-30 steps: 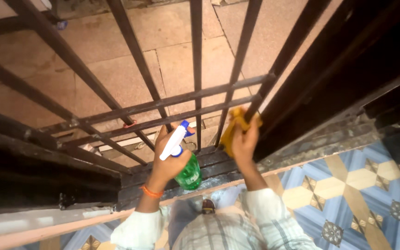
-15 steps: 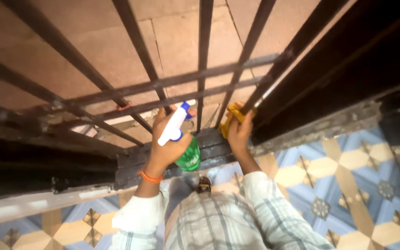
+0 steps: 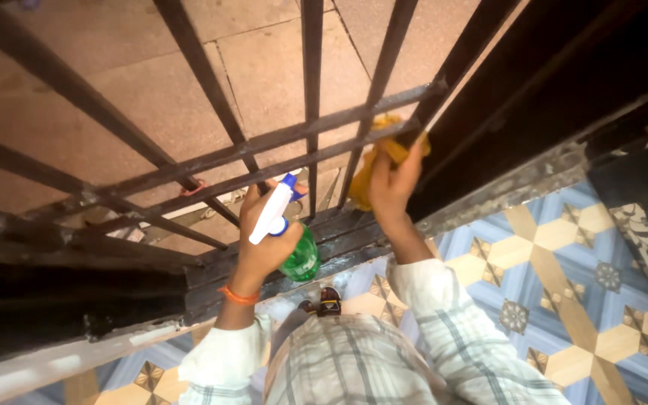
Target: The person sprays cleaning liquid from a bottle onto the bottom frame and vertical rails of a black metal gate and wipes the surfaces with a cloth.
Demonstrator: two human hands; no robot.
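My left hand [image 3: 258, 240] grips a green spray bottle [image 3: 300, 259] with a white and blue trigger head, held low in front of a dark metal bar gate [image 3: 309, 82]. My right hand [image 3: 393, 187] presses a yellow cloth [image 3: 373, 161] against a vertical bar where it meets the two horizontal rails [image 3: 279, 142]. An orange band circles my left wrist. Both sleeves are light checked fabric.
Reddish stone paving [image 3: 114, 90] lies beyond the gate. A dark metal threshold [image 3: 346, 240] runs under the bars. Blue and cream patterned floor tiles [image 3: 564, 285] lie at my side. A dark door frame [image 3: 564, 82] rises at the right. My sandalled foot [image 3: 329, 300] shows below.
My right hand has slid the yellow cloth upward along the bar to the horizontal rails. The left hand with the bottle has stayed about where it was.
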